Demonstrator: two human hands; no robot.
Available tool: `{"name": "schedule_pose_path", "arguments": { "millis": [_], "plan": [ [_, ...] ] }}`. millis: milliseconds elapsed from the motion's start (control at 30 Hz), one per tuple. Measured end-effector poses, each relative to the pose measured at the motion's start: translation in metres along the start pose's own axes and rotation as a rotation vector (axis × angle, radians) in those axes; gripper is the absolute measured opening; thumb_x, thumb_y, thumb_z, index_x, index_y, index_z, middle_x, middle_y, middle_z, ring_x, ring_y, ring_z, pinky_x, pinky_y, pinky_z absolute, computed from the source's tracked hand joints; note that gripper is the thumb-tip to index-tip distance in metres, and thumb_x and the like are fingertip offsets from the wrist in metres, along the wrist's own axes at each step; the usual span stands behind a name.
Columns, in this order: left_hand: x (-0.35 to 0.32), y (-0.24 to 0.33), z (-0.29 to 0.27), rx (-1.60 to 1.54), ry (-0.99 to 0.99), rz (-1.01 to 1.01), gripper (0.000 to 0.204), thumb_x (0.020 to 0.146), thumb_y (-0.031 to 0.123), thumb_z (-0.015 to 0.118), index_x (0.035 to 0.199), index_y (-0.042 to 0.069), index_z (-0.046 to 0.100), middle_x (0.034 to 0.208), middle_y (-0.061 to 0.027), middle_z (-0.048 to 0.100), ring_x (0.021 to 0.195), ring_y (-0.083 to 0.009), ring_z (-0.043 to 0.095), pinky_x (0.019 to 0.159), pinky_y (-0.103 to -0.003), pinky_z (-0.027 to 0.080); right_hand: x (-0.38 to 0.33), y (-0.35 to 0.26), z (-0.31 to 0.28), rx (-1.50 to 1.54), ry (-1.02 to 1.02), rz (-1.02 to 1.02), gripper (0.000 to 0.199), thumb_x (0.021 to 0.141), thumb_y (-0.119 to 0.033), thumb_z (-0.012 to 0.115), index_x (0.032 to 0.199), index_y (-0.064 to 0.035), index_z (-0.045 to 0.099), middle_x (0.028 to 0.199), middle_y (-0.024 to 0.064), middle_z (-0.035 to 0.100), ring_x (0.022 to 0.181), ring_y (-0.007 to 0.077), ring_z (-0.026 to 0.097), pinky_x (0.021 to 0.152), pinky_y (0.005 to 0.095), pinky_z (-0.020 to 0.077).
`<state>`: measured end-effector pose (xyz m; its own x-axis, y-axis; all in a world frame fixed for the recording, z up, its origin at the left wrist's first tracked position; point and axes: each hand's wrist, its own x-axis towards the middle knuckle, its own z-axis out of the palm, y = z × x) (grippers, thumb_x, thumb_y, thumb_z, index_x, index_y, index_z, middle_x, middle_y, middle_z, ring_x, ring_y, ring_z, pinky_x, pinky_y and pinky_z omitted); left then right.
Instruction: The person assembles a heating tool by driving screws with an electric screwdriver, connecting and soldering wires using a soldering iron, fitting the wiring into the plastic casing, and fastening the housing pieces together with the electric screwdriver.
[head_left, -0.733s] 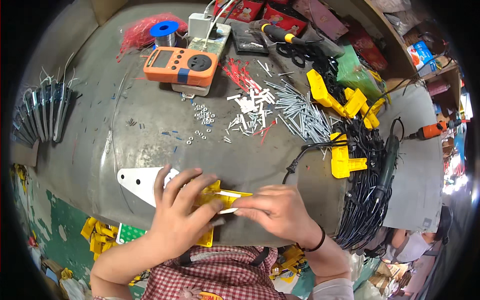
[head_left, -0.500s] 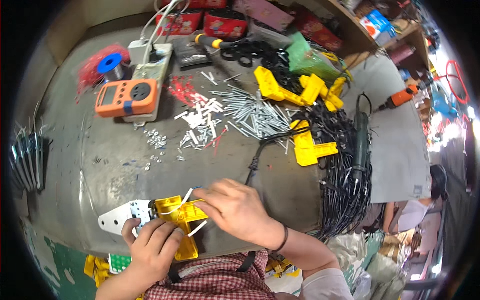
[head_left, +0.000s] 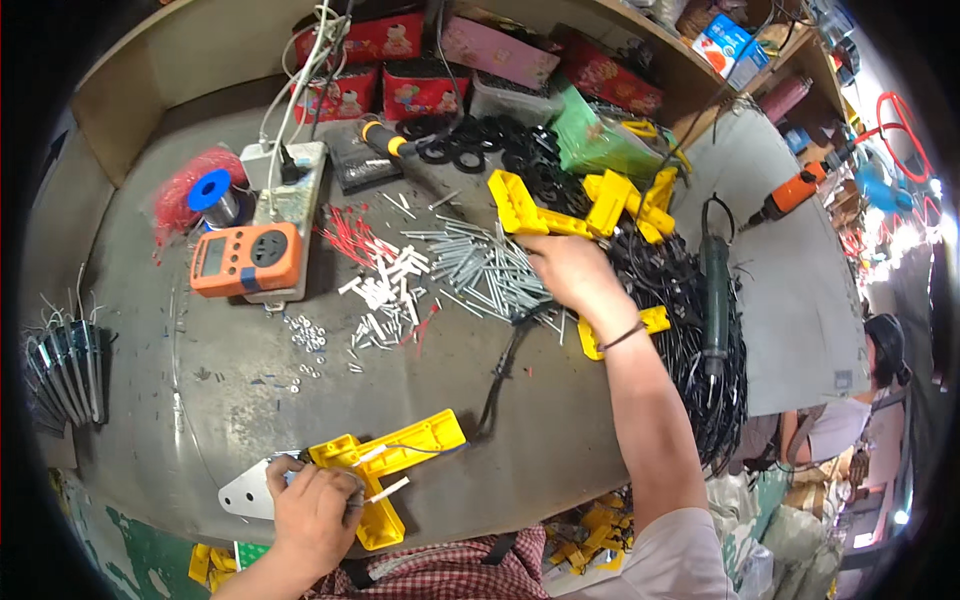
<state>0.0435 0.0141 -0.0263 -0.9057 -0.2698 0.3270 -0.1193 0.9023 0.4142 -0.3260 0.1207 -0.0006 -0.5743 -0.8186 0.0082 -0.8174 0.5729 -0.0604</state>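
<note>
My left hand is closed round a T-shaped yellow plastic housing near the table's front edge. White sleeved wires stick out of the housing's open side. A pale metal plate with holes extends from its left end, partly under my fingers. My right arm is stretched far forward. My right hand lies over the right edge of a pile of long screws, just below another yellow housing piece. Its fingertips are mostly hidden, so any hold there cannot be made out.
White sleeves, red wires and small nuts lie mid-table. An orange meter rests on a power strip at left. Black cables and a green screwdriver-like tool lie at right. Red boxes line the back.
My right hand has left the wires at the housing and moved forward and right to the screw pile. My left hand still holds the housing. The view has shifted slightly.
</note>
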Motion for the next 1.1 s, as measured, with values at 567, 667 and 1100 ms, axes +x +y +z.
{"name": "schedule_pose_path", "arguments": {
  "millis": [567, 667, 1100],
  "plan": [
    [0.014, 0.008, -0.005, -0.103, 0.076, -0.21, 0.036, 0.058, -0.007, 0.065, 0.088, 0.008, 0.051, 0.06, -0.002, 0.048, 0.057, -0.025, 0.046, 0.075, -0.039, 0.036, 0.064, 0.048, 0.022, 0.832, 0.03, 0.462, 0.035, 0.076, -0.014, 0.063, 0.105, 0.0026, 0.053, 0.068, 0.007, 0.06, 0.048, 0.0121, 0.054, 0.041, 0.0258, 0.0422],
    [0.016, 0.011, -0.007, -0.033, 0.019, -0.211, 0.041, 0.058, -0.006, 0.066, 0.093, 0.008, 0.05, 0.07, -0.004, 0.052, 0.064, -0.0253, 0.051, 0.077, -0.039, 0.035, 0.042, 0.033, 0.003, 1.202, 0.087, 0.242, 0.037, 0.079, -0.012, 0.059, 0.111, 0.0042, 0.048, 0.066, 0.0038, 0.056, 0.053, 0.0101, 0.052, 0.048, 0.024, 0.0424],
    [0.009, 0.009, 0.003, -0.114, 0.129, -0.343, 0.039, 0.054, -0.005, 0.068, 0.087, 0.004, 0.051, 0.082, -0.0099, 0.059, 0.075, -0.0312, 0.049, 0.075, -0.039, 0.038, -0.092, -0.107, -0.023, 1.721, -0.051, -0.447, 0.03, 0.091, -0.032, 0.049, 0.079, -0.0039, 0.051, 0.07, -0.0016, 0.046, 0.061, 0.0058, 0.04, 0.054, 0.0205, 0.0308]
  ]
}}
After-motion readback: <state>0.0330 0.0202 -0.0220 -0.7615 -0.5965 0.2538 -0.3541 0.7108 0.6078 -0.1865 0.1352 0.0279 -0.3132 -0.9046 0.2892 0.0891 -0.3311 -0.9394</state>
